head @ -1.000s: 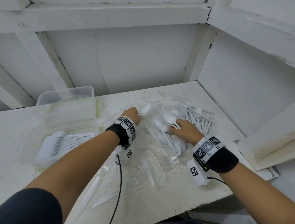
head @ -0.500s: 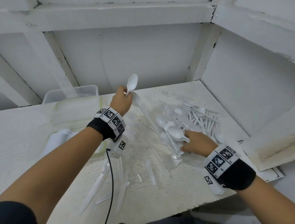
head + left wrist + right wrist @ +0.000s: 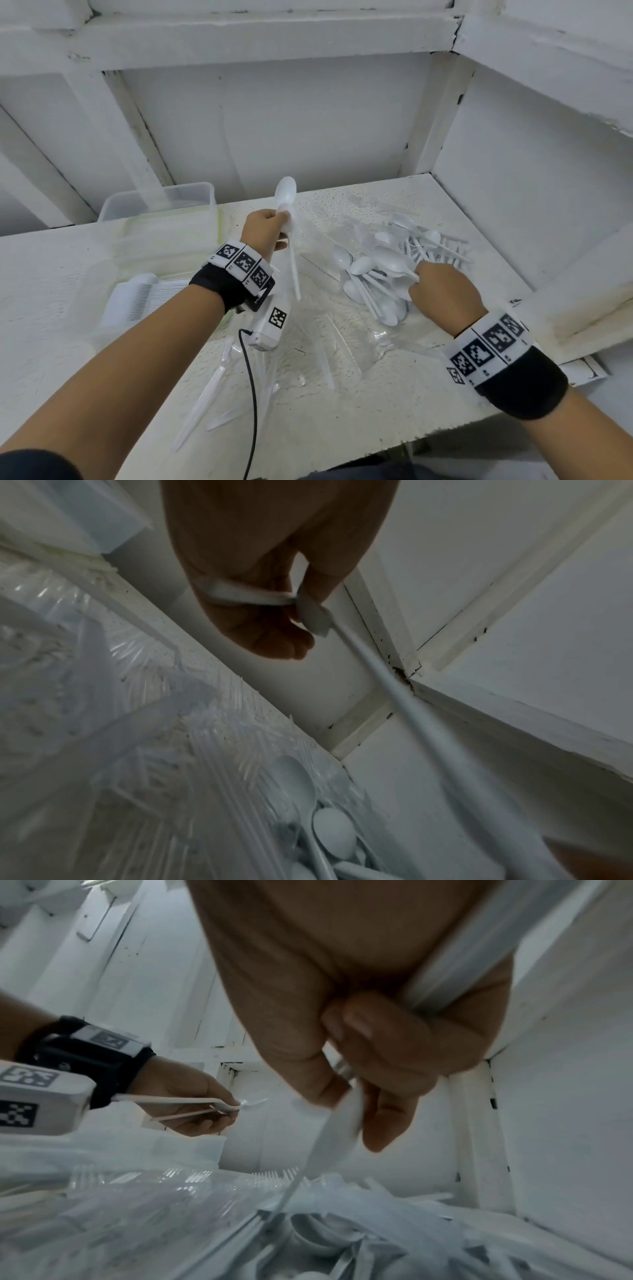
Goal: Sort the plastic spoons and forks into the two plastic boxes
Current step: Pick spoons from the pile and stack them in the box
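Your left hand (image 3: 262,229) is raised above the shelf (image 3: 359,404), fingers and thumb curled round white plastic spoons (image 3: 287,219); the right wrist view shows two handles in it, one bowl pointing up, the other handle hanging down. Your right hand (image 3: 442,294) is down at the spoon pile (image 3: 373,274), fingers closed on spoon handles; the right wrist view shows at least one handle pinched and another running along the palm. How many you have there, I can't tell.

Progress, judged from how things lie: early to middle. The near plastic box (image 3: 137,301), left of your left wrist, already has a neat stack of forks (image 3: 144,294) lying in it. The far plastic box (image 3: 161,202), against the back wall, looks empty as far as its clear sides show, but part of it is hidden, so not certain. No spoon seen in either box.

Left to do: the whole spoon pile is on the shelf, lying on clear wrapping (image 3: 342,342), near your right hand. More white cutlery (image 3: 442,246) lies just behind the pile toward the back right corner; spoons or forks there, too tangled to tell. Loose clear cutlery (image 3: 205,401) lies near the shelf's front edge, type unclear.

Likely next: spoons in both hands go to the far box.
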Available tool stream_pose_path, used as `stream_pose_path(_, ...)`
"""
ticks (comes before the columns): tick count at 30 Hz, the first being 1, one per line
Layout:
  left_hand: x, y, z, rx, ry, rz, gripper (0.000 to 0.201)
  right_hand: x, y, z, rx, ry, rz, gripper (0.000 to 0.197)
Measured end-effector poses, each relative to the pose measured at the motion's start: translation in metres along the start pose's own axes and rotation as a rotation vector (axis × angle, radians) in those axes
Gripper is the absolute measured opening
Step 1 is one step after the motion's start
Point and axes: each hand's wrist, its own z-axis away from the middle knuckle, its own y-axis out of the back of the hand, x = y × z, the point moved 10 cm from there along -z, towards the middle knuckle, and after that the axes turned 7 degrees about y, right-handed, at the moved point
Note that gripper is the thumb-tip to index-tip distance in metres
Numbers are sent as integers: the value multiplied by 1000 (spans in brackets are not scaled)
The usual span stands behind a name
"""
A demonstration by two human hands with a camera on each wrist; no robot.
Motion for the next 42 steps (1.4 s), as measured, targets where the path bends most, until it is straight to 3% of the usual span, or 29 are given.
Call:
stream_pose_path(1,-3,-4,2,-17,18,34,13,-2,8,1,49,0,4,8)
stream_pose_path(3,-10,-13,7,-64,69,114,9,-5,22,2,159,5,7,24)
stream_pose_path(5,-16,-23,11,-104,111,155,8,-8,39,1,290,31,-46,27)
stream_pose_path(9,-25,-38,18,-118,166,209,15,-15,62,-2,435,95,-297,20)
stream_pose_path(11,-32,-42,18,-93,198,172,20,-15,69,-4,501,101,-464,7)
stream_pose_path(13,-40,-48,19,-105,262,143,24,-13,68,-10,516,73,-618,23)
stream_pose_path(16,-51,-64,25,-202,341,-9,28,-7,55,-22,486,-15,-975,31)
stream_pose_path(18,-55,-74,28,-242,329,-138,27,-3,42,-28,445,-95,-1208,37)
stream_pose_path(21,-58,-90,27,-274,243,-384,25,-3,30,-34,388,-146,-1403,29)
stream_pose_path(26,-61,-113,26,-275,117,-745,21,-8,24,-38,284,-132,-1353,5)
stream_pose_path(32,-57,-124,22,-232,40,-1016,29,5,23,-36,294,-162,-1166,15)
stream_pose_path(36,-61,-125,21,-254,68,-1007,30,4,16,-36,256,-146,-1153,9)
stream_pose_path(42,-73,-118,18,-286,207,-794,16,-2,10,-36,227,-114,-1135,12)
